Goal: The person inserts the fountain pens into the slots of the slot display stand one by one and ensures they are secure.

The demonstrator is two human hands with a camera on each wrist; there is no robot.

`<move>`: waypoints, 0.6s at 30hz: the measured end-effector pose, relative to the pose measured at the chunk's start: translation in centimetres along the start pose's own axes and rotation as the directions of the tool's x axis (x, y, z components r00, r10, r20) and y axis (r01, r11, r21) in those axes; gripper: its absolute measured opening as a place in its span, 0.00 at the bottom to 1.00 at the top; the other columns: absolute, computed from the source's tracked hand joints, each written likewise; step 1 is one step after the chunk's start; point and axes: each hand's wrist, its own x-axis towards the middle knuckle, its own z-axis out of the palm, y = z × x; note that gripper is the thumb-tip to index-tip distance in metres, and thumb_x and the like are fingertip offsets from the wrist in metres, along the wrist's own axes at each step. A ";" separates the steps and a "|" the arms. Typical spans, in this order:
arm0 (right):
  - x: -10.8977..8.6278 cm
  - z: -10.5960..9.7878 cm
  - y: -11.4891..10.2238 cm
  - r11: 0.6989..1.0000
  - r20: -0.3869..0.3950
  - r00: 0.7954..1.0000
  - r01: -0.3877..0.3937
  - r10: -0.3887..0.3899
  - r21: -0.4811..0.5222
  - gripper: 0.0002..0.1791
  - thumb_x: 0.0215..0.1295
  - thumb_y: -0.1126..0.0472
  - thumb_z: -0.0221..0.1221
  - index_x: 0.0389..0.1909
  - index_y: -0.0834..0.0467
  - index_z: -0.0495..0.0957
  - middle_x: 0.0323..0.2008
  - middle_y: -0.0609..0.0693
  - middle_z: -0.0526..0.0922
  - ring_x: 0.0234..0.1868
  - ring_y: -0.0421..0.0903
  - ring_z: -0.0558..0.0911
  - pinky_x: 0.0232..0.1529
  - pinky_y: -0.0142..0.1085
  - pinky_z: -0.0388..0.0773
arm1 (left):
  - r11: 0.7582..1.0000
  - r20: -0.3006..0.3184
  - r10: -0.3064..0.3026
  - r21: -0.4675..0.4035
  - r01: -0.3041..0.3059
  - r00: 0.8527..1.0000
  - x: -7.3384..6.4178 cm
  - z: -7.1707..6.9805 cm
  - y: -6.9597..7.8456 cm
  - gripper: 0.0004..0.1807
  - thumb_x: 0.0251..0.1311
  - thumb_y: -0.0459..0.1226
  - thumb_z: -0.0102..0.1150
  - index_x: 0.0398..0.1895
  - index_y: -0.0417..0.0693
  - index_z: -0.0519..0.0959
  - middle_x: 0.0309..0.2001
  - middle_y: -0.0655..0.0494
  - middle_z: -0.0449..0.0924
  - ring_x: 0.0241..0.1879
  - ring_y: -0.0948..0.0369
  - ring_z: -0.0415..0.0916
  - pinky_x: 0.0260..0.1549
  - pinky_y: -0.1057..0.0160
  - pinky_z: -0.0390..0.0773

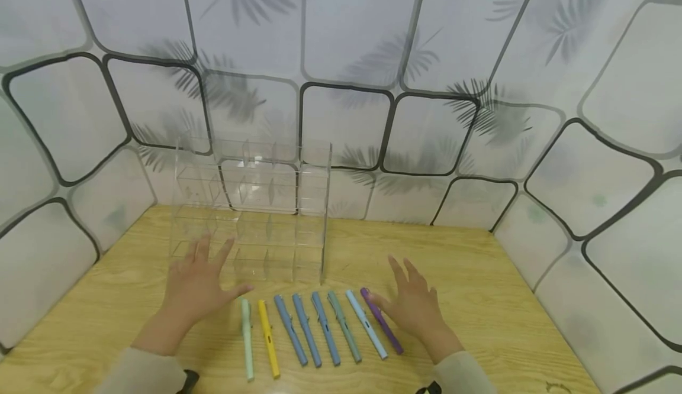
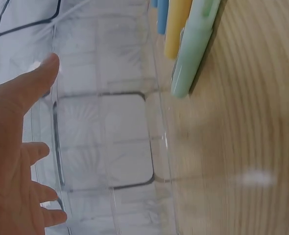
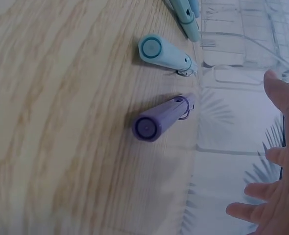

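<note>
Several capped pens lie in a row on the wooden table. From left to right come a mint pen [image 1: 247, 339], a yellow pen [image 1: 269, 339], three blue pens [image 1: 325, 328], a grey-green pen [image 1: 344, 326], a light blue pen [image 1: 366, 324] and a purple pen [image 1: 381, 321]. My left hand [image 1: 196, 284], fingers spread, hovers left of the mint pen and in front of a transparent divided rack [image 1: 266, 237]. Beside the purple pen, my right hand [image 1: 414, 305] is held with spread fingers, its thumb overlapping that pen in the head view. Neither hand holds anything.
The transparent rack has several small compartments and stands at the back left of the table [image 1: 453, 264]. Patterned fabric walls [image 1: 346, 128] with leaf prints enclose the table at the back and on both sides.
</note>
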 end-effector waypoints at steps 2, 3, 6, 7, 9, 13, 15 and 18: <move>-0.1 0.0 0.2 1.000 -0.009 1.000 0.014 -0.014 0.011 0.51 0.57 0.33 0.58 0.75 0.52 0.49 0.69 0.67 0.55 0.61 0.72 0.63 0.51 0.74 0.61 | 1.000 -0.014 -0.013 -0.005 0.013 1.000 0.0 -0.4 -0.7 0.56 0.47 0.70 0.56 0.74 0.49 0.53 0.70 0.30 0.43 0.65 0.30 0.44 0.52 0.21 0.49; -0.1 0.1 0.4 1.000 -0.009 1.000 0.021 -0.021 0.017 0.51 0.57 0.33 0.58 0.75 0.52 0.49 0.68 0.67 0.56 0.60 0.72 0.64 0.50 0.73 0.64 | 1.000 -0.019 -0.020 -0.011 0.019 1.000 0.0 -0.7 -1.0 0.56 0.48 0.70 0.57 0.74 0.48 0.53 0.69 0.30 0.44 0.65 0.30 0.45 0.52 0.21 0.50; -0.3 0.1 0.6 0.998 -0.002 0.999 0.036 -0.036 0.052 0.51 0.58 0.35 0.60 0.74 0.54 0.50 0.67 0.68 0.57 0.59 0.72 0.65 0.48 0.71 0.68 | 0.998 -0.019 -0.048 -0.036 0.047 0.999 -0.1 -1.1 -2.1 0.56 0.49 0.69 0.56 0.74 0.48 0.52 0.69 0.29 0.43 0.64 0.29 0.44 0.51 0.20 0.50; -0.3 0.1 0.7 0.997 0.002 0.999 0.039 -0.040 0.071 0.51 0.58 0.36 0.60 0.74 0.55 0.50 0.67 0.68 0.57 0.60 0.72 0.65 0.49 0.71 0.68 | 0.998 -0.019 -0.056 -0.042 0.055 0.998 -0.1 -1.2 -2.4 0.56 0.49 0.69 0.56 0.74 0.48 0.51 0.69 0.29 0.43 0.64 0.29 0.44 0.51 0.20 0.49; -0.4 0.1 0.8 0.993 0.016 0.999 0.037 -0.039 0.112 0.51 0.57 0.37 0.62 0.74 0.56 0.50 0.67 0.69 0.57 0.61 0.71 0.64 0.51 0.70 0.67 | 0.996 -0.029 -0.069 -0.058 0.067 0.997 -0.2 -1.2 -3.2 0.56 0.50 0.68 0.57 0.74 0.46 0.50 0.69 0.28 0.42 0.64 0.28 0.45 0.50 0.20 0.49; -0.5 0.1 0.8 0.979 0.040 0.999 0.025 -0.034 0.200 0.51 0.56 0.40 0.64 0.73 0.58 0.51 0.66 0.68 0.58 0.62 0.69 0.64 0.55 0.65 0.67 | 0.994 -0.062 -0.080 -0.073 0.076 0.995 -0.3 -1.0 -4.6 0.56 0.52 0.65 0.59 0.74 0.43 0.49 0.69 0.25 0.43 0.63 0.28 0.47 0.48 0.20 0.54; -0.5 0.1 0.9 0.970 0.058 0.998 0.016 -0.031 0.243 0.51 0.56 0.41 0.65 0.73 0.58 0.51 0.66 0.68 0.58 0.62 0.69 0.64 0.57 0.64 0.66 | 0.993 -0.075 -0.086 -0.086 0.079 0.993 -0.2 -0.8 -5.4 0.56 0.53 0.63 0.59 0.75 0.42 0.47 0.68 0.24 0.43 0.62 0.27 0.48 0.46 0.20 0.56; -0.6 0.1 0.8 0.949 0.082 0.996 0.010 -0.037 0.316 0.50 0.55 0.44 0.66 0.72 0.61 0.53 0.65 0.69 0.60 0.60 0.69 0.67 0.55 0.63 0.68 | 0.989 -0.085 -0.098 -0.120 0.087 0.992 -0.1 -0.6 -6.4 0.56 0.54 0.62 0.60 0.75 0.43 0.43 0.68 0.24 0.42 0.60 0.26 0.49 0.44 0.21 0.59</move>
